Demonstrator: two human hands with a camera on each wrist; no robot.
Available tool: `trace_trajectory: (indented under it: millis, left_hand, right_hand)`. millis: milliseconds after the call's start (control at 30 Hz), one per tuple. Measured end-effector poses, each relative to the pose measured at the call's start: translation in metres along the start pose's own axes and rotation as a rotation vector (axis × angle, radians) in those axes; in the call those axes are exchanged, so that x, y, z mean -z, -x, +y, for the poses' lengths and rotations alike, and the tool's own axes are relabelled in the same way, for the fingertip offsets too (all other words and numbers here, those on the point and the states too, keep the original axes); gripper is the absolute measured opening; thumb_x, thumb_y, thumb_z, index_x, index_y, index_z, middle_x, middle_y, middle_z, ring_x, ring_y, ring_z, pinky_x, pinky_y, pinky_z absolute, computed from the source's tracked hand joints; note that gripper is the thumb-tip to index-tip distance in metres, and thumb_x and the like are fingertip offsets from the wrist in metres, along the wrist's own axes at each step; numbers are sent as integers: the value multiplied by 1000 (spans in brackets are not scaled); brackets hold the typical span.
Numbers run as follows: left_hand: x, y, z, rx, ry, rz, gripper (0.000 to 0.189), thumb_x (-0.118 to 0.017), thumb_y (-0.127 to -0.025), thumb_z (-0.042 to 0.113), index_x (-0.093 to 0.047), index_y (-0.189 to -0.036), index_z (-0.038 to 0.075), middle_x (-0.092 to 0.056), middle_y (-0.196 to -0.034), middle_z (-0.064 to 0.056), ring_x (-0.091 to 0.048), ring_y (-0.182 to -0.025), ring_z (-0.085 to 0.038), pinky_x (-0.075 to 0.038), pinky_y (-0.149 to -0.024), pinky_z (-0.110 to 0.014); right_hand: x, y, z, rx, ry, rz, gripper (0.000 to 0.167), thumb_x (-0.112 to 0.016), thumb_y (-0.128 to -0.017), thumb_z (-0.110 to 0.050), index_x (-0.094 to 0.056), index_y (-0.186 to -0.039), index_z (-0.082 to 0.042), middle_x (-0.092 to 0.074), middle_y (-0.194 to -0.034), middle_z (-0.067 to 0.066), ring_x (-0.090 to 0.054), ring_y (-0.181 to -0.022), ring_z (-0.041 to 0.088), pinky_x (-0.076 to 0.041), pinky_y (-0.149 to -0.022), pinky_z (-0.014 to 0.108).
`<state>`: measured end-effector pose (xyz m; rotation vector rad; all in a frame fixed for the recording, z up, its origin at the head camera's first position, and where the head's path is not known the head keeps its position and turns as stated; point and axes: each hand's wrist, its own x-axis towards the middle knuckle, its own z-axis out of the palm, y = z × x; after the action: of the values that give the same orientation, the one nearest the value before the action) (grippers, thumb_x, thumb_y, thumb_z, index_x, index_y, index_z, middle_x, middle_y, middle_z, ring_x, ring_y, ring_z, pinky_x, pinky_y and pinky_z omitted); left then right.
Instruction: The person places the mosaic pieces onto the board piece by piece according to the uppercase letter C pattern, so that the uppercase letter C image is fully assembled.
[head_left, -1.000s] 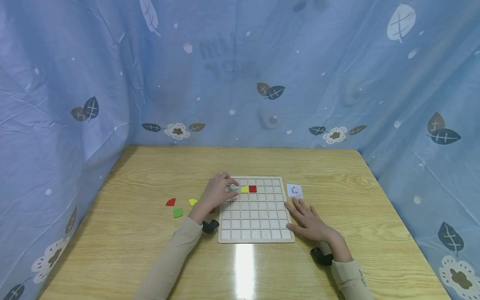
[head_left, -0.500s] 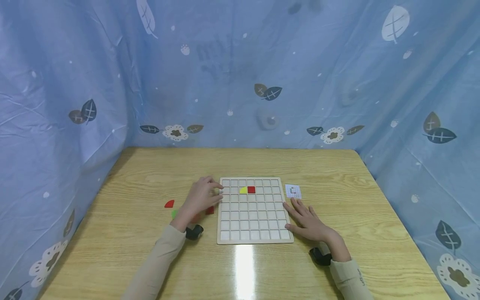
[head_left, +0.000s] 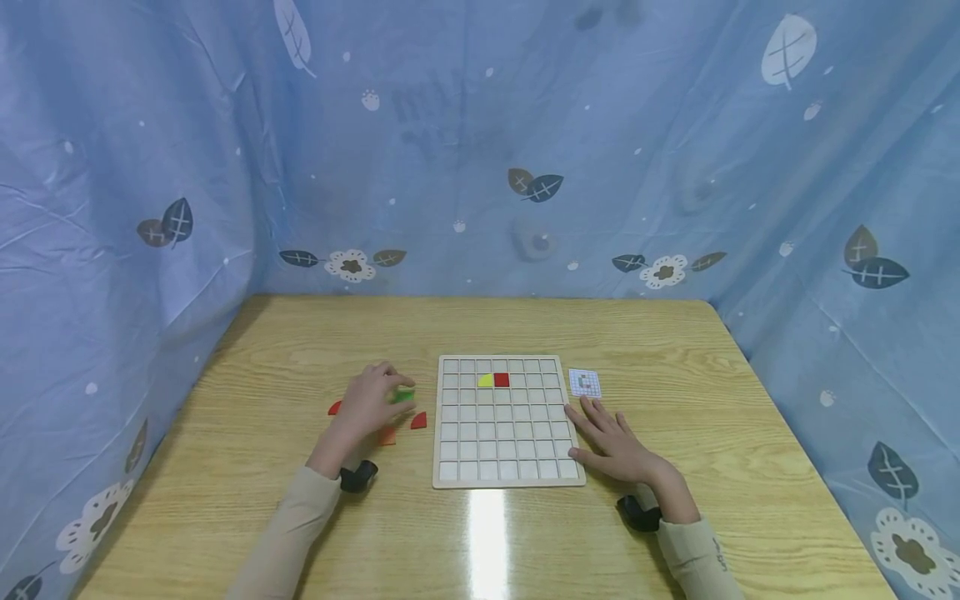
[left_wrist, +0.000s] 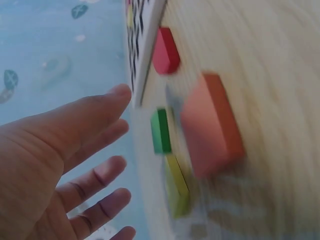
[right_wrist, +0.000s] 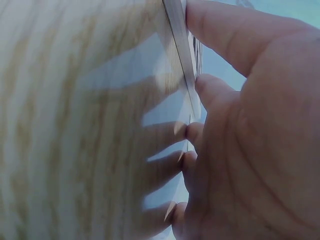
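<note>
My left hand (head_left: 369,406) hovers over loose coloured tiles left of the white grid board (head_left: 468,412), fingers apart and nothing between them. In the left wrist view a green tile (left_wrist: 161,131), a yellow tile (left_wrist: 176,187), an orange tile (left_wrist: 210,127) and a red tile (left_wrist: 166,51) lie on the table below that hand. On the board, a yellow quarter-round tile (head_left: 486,381) sits beside a red square tile (head_left: 502,380). My right hand (head_left: 617,442) lies spread on the table, thumb and fingertip touching the board's right edge.
A small card (head_left: 585,383) printed with a grid pattern lies right of the board, just beyond the right fingertips. Another red tile (head_left: 334,408) shows partly behind the left hand. A blue patterned curtain (head_left: 480,167) surrounds the wooden table (head_left: 645,333).
My left hand has drawn back leftward from above the board to the loose tiles. The right hand and the two tiles on the board have stayed in place.
</note>
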<state>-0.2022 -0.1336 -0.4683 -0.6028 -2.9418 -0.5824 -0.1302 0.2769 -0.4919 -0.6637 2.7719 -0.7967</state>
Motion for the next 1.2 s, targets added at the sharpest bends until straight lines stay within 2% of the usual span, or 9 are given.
trace_trajectory:
  millis: [200,467,633,833,1200]
  left_hand:
    - [5,11,-14,45,34,-7,33,-77,-75,32,-71,-103,15,-56,-100,-5,-48,-93,-26,-39,-78,-50]
    - [7,20,-28,47,22,8,32,-78,-72,35,-72,-97,16,-56,-100,-6,-48,-92,-27,-39,-77,-54]
    - [6,25,-34,57,9,41,32,-80,-69,32,-71,-95,15,-56,-98,-6,-50,-92,-28,-40,-76,-53]
    - [8,30,-38,91,-27,32,32,-79,-70,34,-70,-95,15,-56,-101,-8,-50,-96,-33,-40,-77,-56]
    - [11,34,-38,97,14,37,30,-77,-75,31,-70,-97,12,-57,-104,-9,-50,-96,-31,-40,-77,-53]
  right_hand:
    - [-1,0,0,-4,-10,1,67,-53,-93,-33,-23,-147,-8,-10,-152,24,-4,-138,46,-1,-101,69]
    - [0,1,2,-5,-17,-1,68,-54,-92,-33,-23,-147,-8,-10,-152,24,-4,-138,45,-1,-101,68]
    - [0,1,2,-8,-17,-9,68,-54,-93,-33,-22,-148,-10,-9,-152,23,-3,-139,44,0,-102,67]
    - [1,0,0,4,-12,-6,67,-54,-93,-32,-23,-147,-8,-10,-152,24,-4,-138,46,-1,-101,68]
    - [0,-1,1,-17,0,-20,68,-53,-93,-35,-22,-148,-10,-9,-153,22,-3,-139,44,-1,-103,66]
